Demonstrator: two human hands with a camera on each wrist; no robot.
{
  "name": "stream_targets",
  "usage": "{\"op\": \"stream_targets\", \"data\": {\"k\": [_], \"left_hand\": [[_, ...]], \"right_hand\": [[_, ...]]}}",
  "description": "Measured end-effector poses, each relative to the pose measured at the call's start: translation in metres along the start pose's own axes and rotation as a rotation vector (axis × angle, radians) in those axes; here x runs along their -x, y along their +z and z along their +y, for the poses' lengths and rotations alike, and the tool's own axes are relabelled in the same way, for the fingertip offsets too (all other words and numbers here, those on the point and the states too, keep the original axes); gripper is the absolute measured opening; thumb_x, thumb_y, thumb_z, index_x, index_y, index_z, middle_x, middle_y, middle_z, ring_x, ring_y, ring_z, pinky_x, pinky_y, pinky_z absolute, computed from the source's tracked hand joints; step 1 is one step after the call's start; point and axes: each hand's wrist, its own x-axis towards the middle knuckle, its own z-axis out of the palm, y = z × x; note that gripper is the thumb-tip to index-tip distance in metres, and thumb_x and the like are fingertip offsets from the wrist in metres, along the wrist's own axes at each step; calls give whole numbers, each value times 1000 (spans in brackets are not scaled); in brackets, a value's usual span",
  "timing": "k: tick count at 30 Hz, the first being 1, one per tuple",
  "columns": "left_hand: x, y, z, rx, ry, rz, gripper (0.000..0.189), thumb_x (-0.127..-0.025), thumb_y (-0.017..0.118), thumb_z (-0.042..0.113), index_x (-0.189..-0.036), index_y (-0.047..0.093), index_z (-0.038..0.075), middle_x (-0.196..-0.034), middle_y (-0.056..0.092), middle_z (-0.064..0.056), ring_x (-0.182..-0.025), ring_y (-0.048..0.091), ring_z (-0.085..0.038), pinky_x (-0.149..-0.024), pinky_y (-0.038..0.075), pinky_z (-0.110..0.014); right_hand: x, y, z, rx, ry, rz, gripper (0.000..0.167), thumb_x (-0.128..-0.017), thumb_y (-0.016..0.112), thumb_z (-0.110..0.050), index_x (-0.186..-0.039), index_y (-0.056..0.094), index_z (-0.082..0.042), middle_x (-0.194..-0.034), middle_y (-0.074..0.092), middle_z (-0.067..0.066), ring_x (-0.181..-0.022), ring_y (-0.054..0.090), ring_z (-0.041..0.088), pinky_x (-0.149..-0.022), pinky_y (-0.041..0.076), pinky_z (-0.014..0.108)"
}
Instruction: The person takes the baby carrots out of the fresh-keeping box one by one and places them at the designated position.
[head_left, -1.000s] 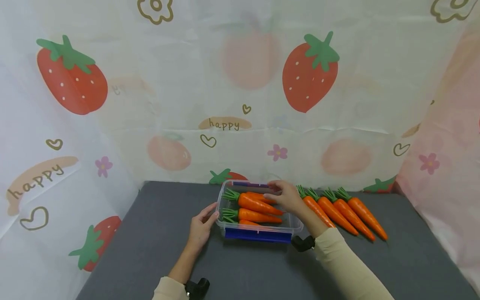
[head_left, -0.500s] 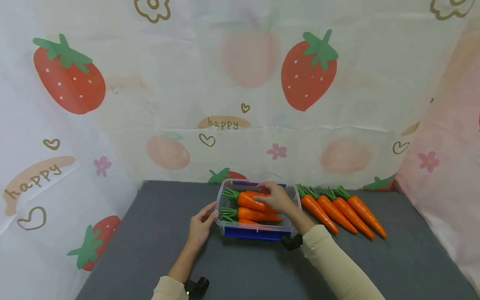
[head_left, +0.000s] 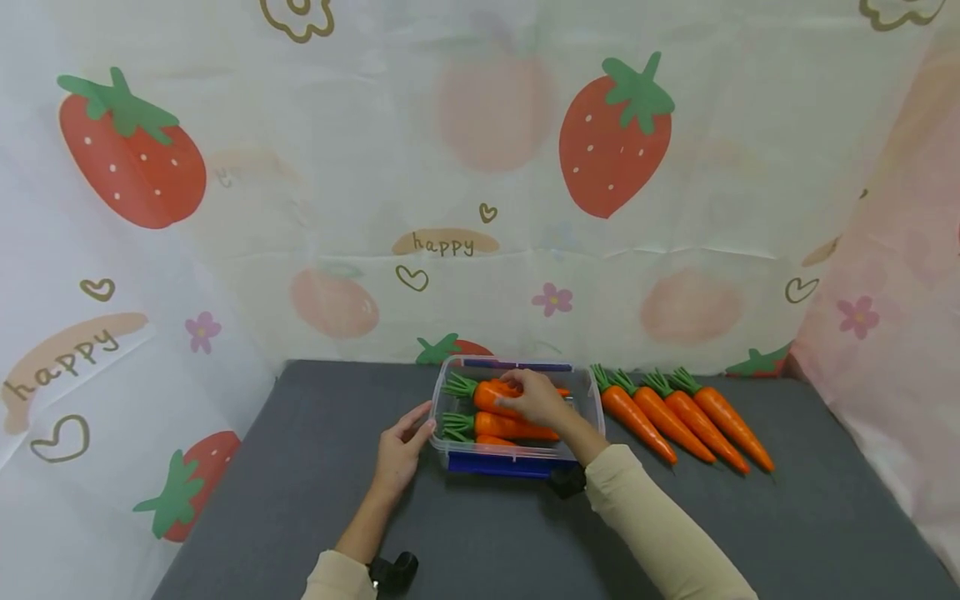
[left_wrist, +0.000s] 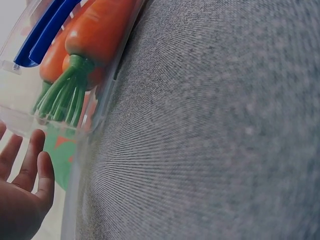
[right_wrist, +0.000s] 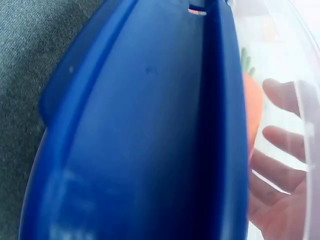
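Poises right hand (head_left: 534, 400) over carrots (head_left: 504, 427) inside clear box (head_left: 591, 408), fingers apart.
Rests left hand (head_left: 399, 454), fingers also parted, against the box's left end.

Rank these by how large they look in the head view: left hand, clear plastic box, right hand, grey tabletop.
1. Grey tabletop
2. Clear plastic box
3. Left hand and right hand: too alike to rank

Dark grey tabletop (head_left: 300, 450), pale backdrop cloth (head_left: 360, 158) behind, printed red strawberries (head_left: 617, 146), "happy" lettering (head_left: 444, 243), outlined hearts (head_left: 412, 278), flowers (head_left: 552, 299)
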Motion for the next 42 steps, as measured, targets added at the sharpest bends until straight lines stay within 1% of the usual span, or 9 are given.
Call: {"op": "stream_targets", "data": {"k": [3, 8, 12, 18, 24, 26, 29, 34, 42], "left_hand": [[-3, -1, -10, 11, 6, 0, 37, -93, 62, 4, -129, 59, -6, -134, 57, -25, -89, 60, 11, -76, 46, -10], [-8, -1, -29, 14, 5, 9, 40, -94, 64, 10, -131, 60, 0, -137, 58, -19, -92, 61, 9, -78, 46, -9], [-8, 0, -32, 17, 15, 12, 40, -94, 65, 12, -132, 60, 1, -137, 58, -18, -94, 62, 7, -79, 46, -9], [-8, 0, -26, 37, -3, 9, 38, -93, 63, 6, -131, 59, -2, -136, 57, -21, -90, 60, 11, -78, 46, -9], [-1, -1, -3, -21, -5, -10, 38, -94, 62, 6, -130, 58, -6, -135, 57, -25, -86, 60, 10, -73, 46, -12], [1, -1, 1, -32, -8, -12, 38, -94, 62, 6, -131, 58, -5, -135, 57, -24, -86, 60, 10, -73, 45, -13], [2, -1, 4, -32, -5, -14, 38, -94, 61, 6, -131, 58, -5, -136, 57, -24, -87, 60, 9, -74, 46, -13], [2, -2, 2, -37, -6, -10, 38, -94, 62, 6, -131, 58, -4, -135, 58, -24, -87, 60, 9, -73, 45, -13], [2, -2, 1, -34, -9, -6, 39, -94, 62, 7, -131, 58, -4, -133, 59, -24, -85, 60, 8, -72, 45, -14]], "right_hand": [[-2, 5, 1, 23, -7, -2, 45, -89, 72, -21, -128, 60, -3, -125, 63, 16, -115, 58, 31, -100, 46, 46], [-4, 11, 2, 51, -15, 3, 44, -87, 73, -15, -127, 60, -1, -125, 63, 16, -114, 59, 32, -100, 47, 45], [-5, 13, 0, 54, -2, 8, 43, -86, 73, -10, -126, 61, -2, -125, 63, 16, -114, 59, 31, -100, 47, 45], [-6, 13, 1, 65, 3, 15, 41, -85, 74, -8, -125, 62, -4, -123, 64, 16, -112, 59, 31, -98, 48, 45], [-7, 13, 1, 116, -4, 23, 42, -84, 75, -11, -124, 63, -5, -122, 65, 15, -111, 59, 31, -97, 49, 45], [-8, 13, 1, 134, -5, 25, 42, -84, 76, -13, -124, 63, -5, -122, 65, 14, -112, 59, 31, -97, 49, 45], [-9, 12, 0, 149, -5, 22, 43, -84, 76, -14, -124, 63, -4, -122, 66, 14, -112, 59, 31, -98, 48, 45], [-9, 9, 1, 150, -1, 6, 44, -84, 77, -16, -124, 63, -3, -120, 66, 14, -110, 60, 30, -97, 49, 43], [-3, 3, 0, 112, -25, -6, 43, -82, 79, -17, -121, 65, -5, -115, 68, 13, -104, 62, 27, -92, 52, 42]]}}
